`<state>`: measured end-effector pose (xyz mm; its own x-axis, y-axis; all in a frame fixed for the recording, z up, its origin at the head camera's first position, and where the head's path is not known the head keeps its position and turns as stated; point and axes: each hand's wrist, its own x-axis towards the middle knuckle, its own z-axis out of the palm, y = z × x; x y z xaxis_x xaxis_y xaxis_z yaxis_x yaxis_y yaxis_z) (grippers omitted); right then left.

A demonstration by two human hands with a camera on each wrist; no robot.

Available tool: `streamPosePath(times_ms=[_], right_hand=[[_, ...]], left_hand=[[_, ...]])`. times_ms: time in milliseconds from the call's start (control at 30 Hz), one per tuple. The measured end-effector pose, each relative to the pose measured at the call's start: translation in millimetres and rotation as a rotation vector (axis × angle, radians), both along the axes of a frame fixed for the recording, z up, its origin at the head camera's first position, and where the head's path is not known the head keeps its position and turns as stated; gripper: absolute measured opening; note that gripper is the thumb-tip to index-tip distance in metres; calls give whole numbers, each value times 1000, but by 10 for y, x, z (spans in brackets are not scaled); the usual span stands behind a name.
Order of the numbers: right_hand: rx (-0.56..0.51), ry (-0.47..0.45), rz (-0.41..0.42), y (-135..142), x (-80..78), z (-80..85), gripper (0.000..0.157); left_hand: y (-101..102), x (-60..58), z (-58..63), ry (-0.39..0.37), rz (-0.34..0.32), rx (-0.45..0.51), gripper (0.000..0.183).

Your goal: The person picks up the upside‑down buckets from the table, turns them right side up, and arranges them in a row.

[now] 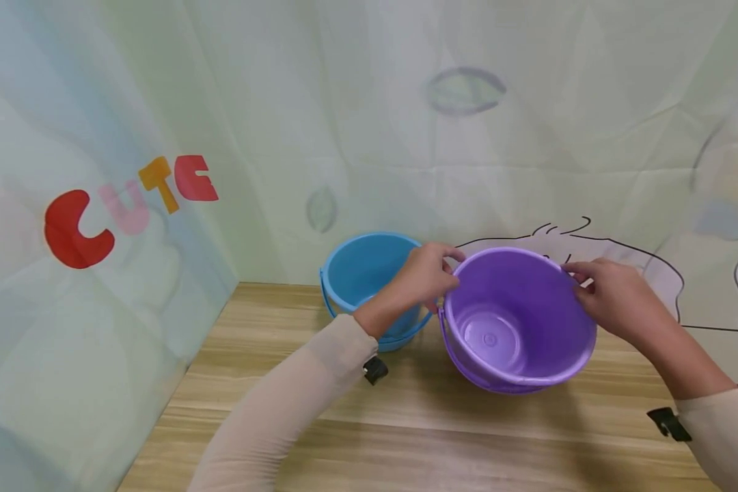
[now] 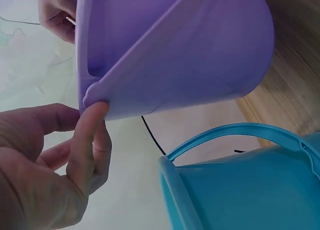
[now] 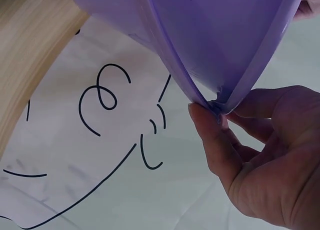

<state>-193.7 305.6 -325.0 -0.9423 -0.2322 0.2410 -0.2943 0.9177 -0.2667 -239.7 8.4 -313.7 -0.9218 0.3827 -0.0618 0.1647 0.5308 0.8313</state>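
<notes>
A purple bucket (image 1: 529, 294) is tipped so that its mouth faces me, with its smooth inside and round bottom in sight. At its left edge my left hand (image 1: 427, 273) pinches the rim beside the handle joint, thumb on the near side in the left wrist view. Opposite, my right hand (image 1: 618, 297) pinches the spot where handle and rim meet, as the right wrist view shows. The purple handle (image 2: 150, 32) lies across the bucket's side. Just left of it stands a blue bucket (image 1: 369, 263) upright, partly hidden behind my left hand and forearm.
Both buckets are over a wood-grain table (image 1: 406, 437). Behind them hangs a pale printed curtain (image 1: 369, 137), with coloured letters (image 1: 80, 229) on its left part. The blue bucket's handle (image 2: 240, 130) hangs down along its near side.
</notes>
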Motion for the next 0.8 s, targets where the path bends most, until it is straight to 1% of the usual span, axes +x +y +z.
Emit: streamPosePath(times_ms=[100,300,433,533,667,800], right_hand=[[2,-40,-4,28,-40,-6,39],[0,-84,17,79,-115,-43,40],[7,-132,21,95,-164,-78,40],[26,-136,25,93,-207,-92,38],[42,-162,21,82,-254,-86,36],[22,-202,14,80,-284,-103,38]], left_hand=[[33,-33,-31,-13,-14,-3,45],[112,-86,-132,-30,-23,-19,44],[149,-124,-186,-4,-41,-65,43],[175,-170,-222,16,-34,-106,43],[203,-213,-237,36,-20,-149,41],[238,-224,-246,70,-16,-202,39]])
